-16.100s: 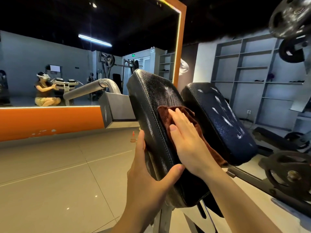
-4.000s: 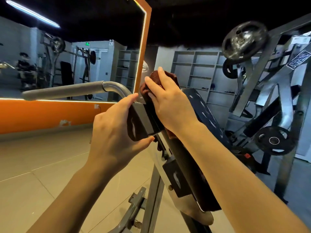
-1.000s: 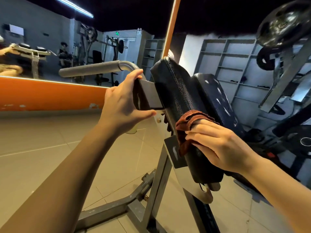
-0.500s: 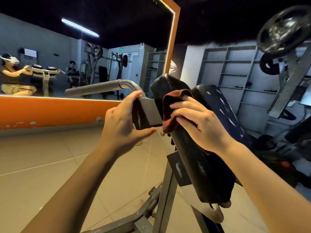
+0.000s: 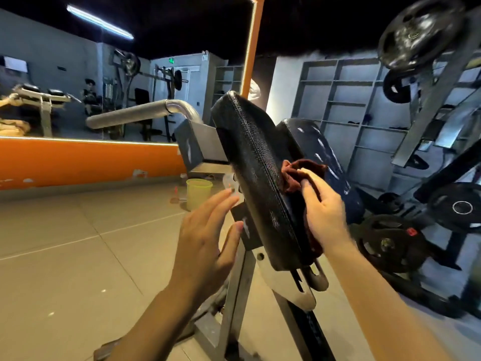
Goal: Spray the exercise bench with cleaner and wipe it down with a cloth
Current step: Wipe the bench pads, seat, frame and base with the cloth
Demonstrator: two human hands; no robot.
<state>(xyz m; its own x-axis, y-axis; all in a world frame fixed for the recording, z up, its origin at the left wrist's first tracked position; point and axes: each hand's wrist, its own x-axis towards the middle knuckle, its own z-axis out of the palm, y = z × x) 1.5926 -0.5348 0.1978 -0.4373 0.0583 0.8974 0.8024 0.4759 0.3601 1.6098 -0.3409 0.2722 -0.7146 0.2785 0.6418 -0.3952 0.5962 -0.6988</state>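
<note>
The bench has two tilted black pads side by side on a grey steel frame. The nearer pad (image 5: 256, 162) stands in the middle of the view, the farther pad (image 5: 320, 155) just behind it. My right hand (image 5: 324, 212) presses a dark red cloth (image 5: 299, 173) into the gap between the pads, against the right side of the nearer pad. My left hand (image 5: 208, 230) hovers with straight fingers just left of the pad's lower bracket, holding nothing. A spray bottle (image 5: 229, 182) is partly hidden behind the pad on the floor.
A grey handle bar (image 5: 135, 113) sticks out left from the frame. A yellow-green bucket (image 5: 198, 192) stands on the tiled floor beyond. Weight plates (image 5: 390, 241) and a plate-loaded machine (image 5: 421, 32) crowd the right. A mirror with an orange border (image 5: 86, 160) covers the left wall.
My left hand has let go of the grey bracket and dropped lower, fingers straight. My right hand has slid the cloth down from the pad's top to its right side.
</note>
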